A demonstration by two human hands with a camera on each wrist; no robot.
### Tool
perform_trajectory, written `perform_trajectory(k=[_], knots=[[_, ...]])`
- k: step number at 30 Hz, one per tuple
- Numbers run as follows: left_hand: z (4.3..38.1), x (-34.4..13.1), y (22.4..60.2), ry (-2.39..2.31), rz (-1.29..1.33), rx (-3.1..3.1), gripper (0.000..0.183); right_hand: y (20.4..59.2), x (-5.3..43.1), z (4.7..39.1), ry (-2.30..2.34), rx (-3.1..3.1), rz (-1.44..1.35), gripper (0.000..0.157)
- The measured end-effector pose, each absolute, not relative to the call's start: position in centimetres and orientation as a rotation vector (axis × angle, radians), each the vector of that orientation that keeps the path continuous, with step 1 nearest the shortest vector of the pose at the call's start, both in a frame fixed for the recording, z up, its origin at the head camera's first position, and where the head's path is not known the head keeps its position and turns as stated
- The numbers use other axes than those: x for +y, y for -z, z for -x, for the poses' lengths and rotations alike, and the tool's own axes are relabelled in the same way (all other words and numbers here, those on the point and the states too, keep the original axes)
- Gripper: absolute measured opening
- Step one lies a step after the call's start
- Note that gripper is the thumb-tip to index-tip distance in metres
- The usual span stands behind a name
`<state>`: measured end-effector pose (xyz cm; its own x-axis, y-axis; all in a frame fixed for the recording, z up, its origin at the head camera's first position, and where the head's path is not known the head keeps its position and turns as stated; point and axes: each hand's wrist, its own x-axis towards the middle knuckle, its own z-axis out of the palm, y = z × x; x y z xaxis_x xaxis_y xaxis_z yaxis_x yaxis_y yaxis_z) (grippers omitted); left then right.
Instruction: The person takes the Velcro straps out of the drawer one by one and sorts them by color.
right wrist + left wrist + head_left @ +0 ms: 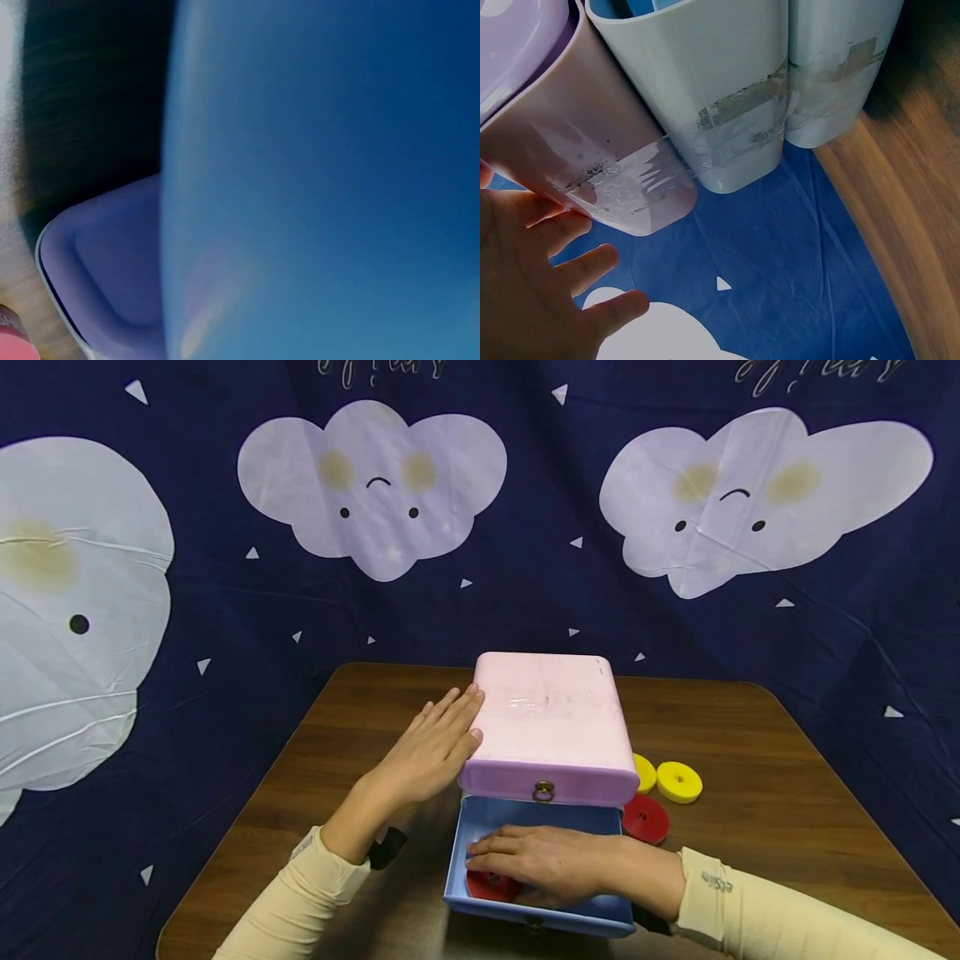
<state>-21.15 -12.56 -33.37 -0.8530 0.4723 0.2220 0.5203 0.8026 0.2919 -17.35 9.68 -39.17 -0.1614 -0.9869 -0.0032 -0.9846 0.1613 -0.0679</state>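
A stacked drawer unit has a pink top (551, 706) and a purple drawer front (510, 781) with a ring pull. My left hand (427, 747) rests against its left side, fingers extended, fingertips at the top edge. The left wrist view shows this hand (540, 270) with fingers spread beside the pink casing (592, 150). Below the purple front, a blue drawer (457, 860) is pulled out. My right hand (558, 864) reaches down into it, fingers at a red disc (491, 887); I cannot tell whether they grip it. Close up, the blue drawer wall (315, 165) fills the right wrist view.
Right of the unit, two yellow discs (679, 782) and another red disc (647, 819) lie on the wooden table (750, 752). White casings (712, 90) adjoin the pink one. Behind the table hangs a dark blue cloth (540, 602) with cloud prints.
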Motion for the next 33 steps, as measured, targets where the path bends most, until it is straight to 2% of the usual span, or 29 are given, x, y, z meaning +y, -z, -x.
perform_trajectory(k=[8, 17, 25, 29, 33], knots=[[21.2, -12.5, 33.3, 0.502, 0.797, -2.844, 0.056, 38.3, 10.6, 17.0, 0.103, 2.403, 2.004, 0.062], [21.2, -12.5, 33.3, 0.510, 0.793, -2.842, 0.056, 35.6, 12.6, 15.6, 0.197, 2.486, 1.938, 0.063], [21.3, -12.6, 33.4, 0.499, 0.787, -2.851, 0.056, 32.9, 15.1, 13.8, 0.362, 2.601, 1.943, 0.075], [21.3, -12.6, 33.4, 0.512, 0.790, -2.848, 0.056, 31.9, 16.6, 13.0, 0.394, 2.675, 1.949, 0.068], [21.3, -12.5, 33.3, 0.519, 0.795, -2.850, 0.057, 31.5, 18.5, 12.3, 0.412, 2.769, 1.820, 0.064]])
